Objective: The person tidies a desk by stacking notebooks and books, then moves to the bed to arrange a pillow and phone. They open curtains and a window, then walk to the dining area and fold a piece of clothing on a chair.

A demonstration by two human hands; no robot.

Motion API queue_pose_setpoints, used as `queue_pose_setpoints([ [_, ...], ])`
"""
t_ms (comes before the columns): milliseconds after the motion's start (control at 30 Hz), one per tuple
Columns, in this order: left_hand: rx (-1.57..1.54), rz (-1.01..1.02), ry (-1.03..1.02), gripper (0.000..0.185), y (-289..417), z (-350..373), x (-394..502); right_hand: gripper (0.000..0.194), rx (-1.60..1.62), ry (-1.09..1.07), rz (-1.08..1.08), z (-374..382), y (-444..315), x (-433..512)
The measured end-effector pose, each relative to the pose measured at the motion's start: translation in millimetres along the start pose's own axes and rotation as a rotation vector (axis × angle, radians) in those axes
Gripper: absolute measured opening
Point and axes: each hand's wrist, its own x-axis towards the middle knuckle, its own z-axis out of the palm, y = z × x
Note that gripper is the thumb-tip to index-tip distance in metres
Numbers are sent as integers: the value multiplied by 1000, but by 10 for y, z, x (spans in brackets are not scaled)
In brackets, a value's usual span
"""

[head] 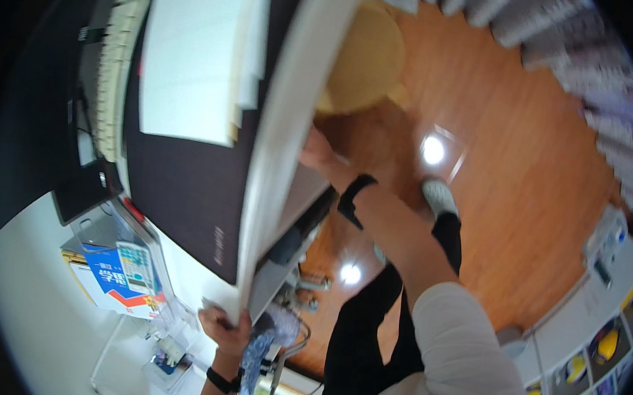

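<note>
My left hand has its fingers curled around the near corner of a white desk. My right hand reaches below the desk's front edge, beside a drawer unit; its fingertips are hidden and blurred, so what it touches cannot be told. A black band is on each wrist. On the desk lies a dark desk mat, with a stack of white paper sheets on top. Behind the mat sits a cream keyboard, and beyond it a black monitor.
A round yellow stool stands on the wood floor. A blue-and-white book and a calculator-like device are past the mat. Stacks of paper-wrapped bundles line one side. White shelves hold balls.
</note>
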Motion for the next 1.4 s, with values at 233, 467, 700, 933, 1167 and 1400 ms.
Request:
queue_pose_setpoints([
  [233, -50, -45, 20, 47, 28, -23, 108, 40, -134, -175, 77, -565, -26, -942],
  [467, -65, -85, 69, 45, 104, -106, 172, 18, -64, 330, -473, -1834, -2470, -1353],
  [700, -18, -266, 22, 42, 277, -171, 211, 67, -1029, 461, -651, -1829, -4242, 203],
  [933, -79, -314, 40, 46, 317, -248, 264, 36, -1068, 64, -580, -1912, -4212, 182],
  [1167, -847, -779, 211, 56, 826, -696, 411, 27, -248, -266, -388, -1826, -4436, -1587],
  [1400, -1595, -692, 669, 41, 1128, -1371, 58, 24, -26, -377, -263, -794, -3930, -3169],
])
